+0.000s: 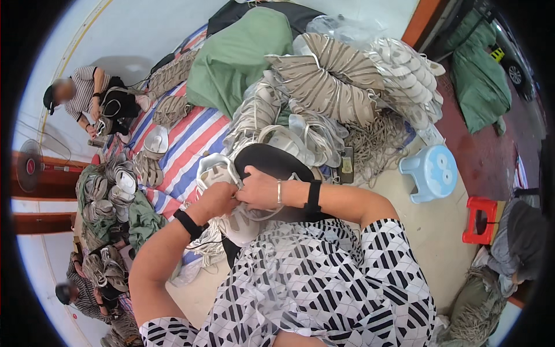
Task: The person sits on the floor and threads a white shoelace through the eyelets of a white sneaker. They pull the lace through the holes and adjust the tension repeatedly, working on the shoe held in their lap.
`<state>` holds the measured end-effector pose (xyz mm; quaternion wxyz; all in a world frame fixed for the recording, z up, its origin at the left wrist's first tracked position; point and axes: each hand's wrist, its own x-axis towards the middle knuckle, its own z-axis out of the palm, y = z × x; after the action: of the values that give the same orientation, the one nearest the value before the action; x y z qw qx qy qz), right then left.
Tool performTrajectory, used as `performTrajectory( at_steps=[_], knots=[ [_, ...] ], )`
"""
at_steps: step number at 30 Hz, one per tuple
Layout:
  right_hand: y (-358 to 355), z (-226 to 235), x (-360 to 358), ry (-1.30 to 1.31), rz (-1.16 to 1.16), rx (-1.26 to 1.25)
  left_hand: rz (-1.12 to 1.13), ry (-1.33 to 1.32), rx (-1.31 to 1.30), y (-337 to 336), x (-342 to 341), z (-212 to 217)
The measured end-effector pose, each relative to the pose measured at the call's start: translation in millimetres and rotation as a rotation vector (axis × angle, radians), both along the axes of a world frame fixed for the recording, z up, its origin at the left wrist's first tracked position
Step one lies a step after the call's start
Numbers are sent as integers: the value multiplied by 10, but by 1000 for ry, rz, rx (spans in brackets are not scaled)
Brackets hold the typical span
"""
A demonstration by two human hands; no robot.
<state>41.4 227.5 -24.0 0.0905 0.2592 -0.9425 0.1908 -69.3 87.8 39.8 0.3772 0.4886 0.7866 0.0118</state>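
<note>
A white and beige shoe upper (215, 168) lies across my lap, with its pale toe (241, 230) toward me. My left hand (215, 200) is closed on it, thumb and fingertips pinched together near its middle. Against those fingertips, my right hand (261, 189) is closed too, its index finger raised and bent. What the right fingers pinch is too small to make out. A pale strand (267, 215) loops below the right hand. Just beyond my hands is a dark rounded surface (269, 161), with more shoe uppers (283, 139) behind it.
Stacked uppers (324, 75) and a green sack (245, 61) lie on a striped sheet (199, 136). Loose laces (376, 144) and a phone (346, 166) lie to the right, near a blue stool (432, 172) and a red stool (481, 221). A co-worker (87, 95) sits far left.
</note>
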Motion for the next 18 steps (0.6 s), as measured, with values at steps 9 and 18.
performTrajectory(
  at_steps=[9, 18],
  knots=[
    [-33, -178, -70, 131, -64, -91, 218, -210, -161, 154, -15, 93],
    [-79, -154, -87, 22, 23, -8, -74, -106, -489, 358, -73, -16]
  ],
)
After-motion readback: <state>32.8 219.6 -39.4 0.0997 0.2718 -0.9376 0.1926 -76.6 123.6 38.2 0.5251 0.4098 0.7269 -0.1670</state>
